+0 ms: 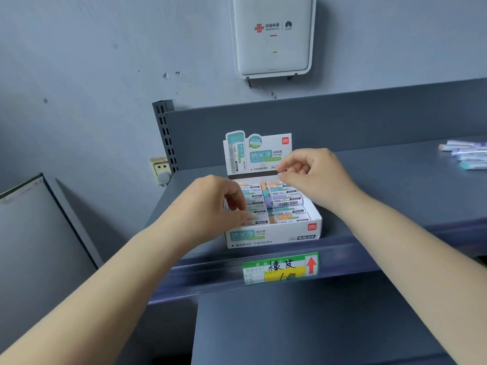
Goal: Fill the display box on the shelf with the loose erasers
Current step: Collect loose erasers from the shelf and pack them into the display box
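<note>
The white and teal display box point(271, 236) stands on the dark shelf point(382, 185), its printed header card point(263, 151) upright at the back. Rows of wrapped erasers point(286, 201) lie flat inside. My left hand point(210, 206) curls over the box's left column, thumb and fingers closed on an eraser point(254, 216) near the front left corner. My right hand point(316, 175) hovers over the back right of the box, thumb and forefinger pinched together at the base of the header card; I see nothing held between them. Loose erasers point(466, 154) lie at the far right of the shelf.
A green and yellow price label point(280, 268) with a red arrow hangs on the shelf's front rail. A white router point(272, 35) is mounted on the wall above. A wall socket point(160, 168) sits left of the shelf, beside the slotted upright point(166, 133).
</note>
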`<action>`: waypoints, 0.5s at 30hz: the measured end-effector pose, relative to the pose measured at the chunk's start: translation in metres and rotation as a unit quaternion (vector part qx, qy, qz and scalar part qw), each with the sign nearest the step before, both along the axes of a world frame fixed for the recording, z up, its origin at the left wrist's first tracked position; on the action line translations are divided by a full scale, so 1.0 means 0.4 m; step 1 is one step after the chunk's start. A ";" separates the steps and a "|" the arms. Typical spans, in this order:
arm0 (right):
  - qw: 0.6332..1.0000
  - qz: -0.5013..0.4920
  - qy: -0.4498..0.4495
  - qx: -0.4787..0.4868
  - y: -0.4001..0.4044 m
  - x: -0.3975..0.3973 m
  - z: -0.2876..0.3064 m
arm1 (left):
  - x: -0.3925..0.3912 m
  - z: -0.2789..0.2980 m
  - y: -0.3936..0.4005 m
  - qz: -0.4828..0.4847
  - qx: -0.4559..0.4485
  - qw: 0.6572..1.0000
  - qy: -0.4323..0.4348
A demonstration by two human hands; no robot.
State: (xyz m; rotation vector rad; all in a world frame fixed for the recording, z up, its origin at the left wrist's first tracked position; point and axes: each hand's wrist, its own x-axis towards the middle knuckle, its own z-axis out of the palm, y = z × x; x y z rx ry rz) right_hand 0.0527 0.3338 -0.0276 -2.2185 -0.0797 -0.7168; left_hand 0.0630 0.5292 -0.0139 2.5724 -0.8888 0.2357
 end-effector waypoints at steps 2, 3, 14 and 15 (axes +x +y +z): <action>0.999 -0.013 -0.007 -0.034 -0.013 -0.013 0.012 | -0.003 0.004 -0.009 0.000 -0.009 0.999 -0.033; 0.998 -0.023 -0.007 -0.061 -0.023 -0.024 0.018 | -0.006 0.007 -0.018 -0.001 -0.017 0.999 -0.051; 0.912 -0.159 0.034 -0.376 -0.284 -0.229 0.078 | -0.095 0.057 -0.365 -0.061 0.012 0.964 -0.258; 0.907 -0.172 0.041 -0.383 -0.330 -0.256 0.080 | -0.110 0.056 -0.422 -0.073 0.017 0.961 -0.267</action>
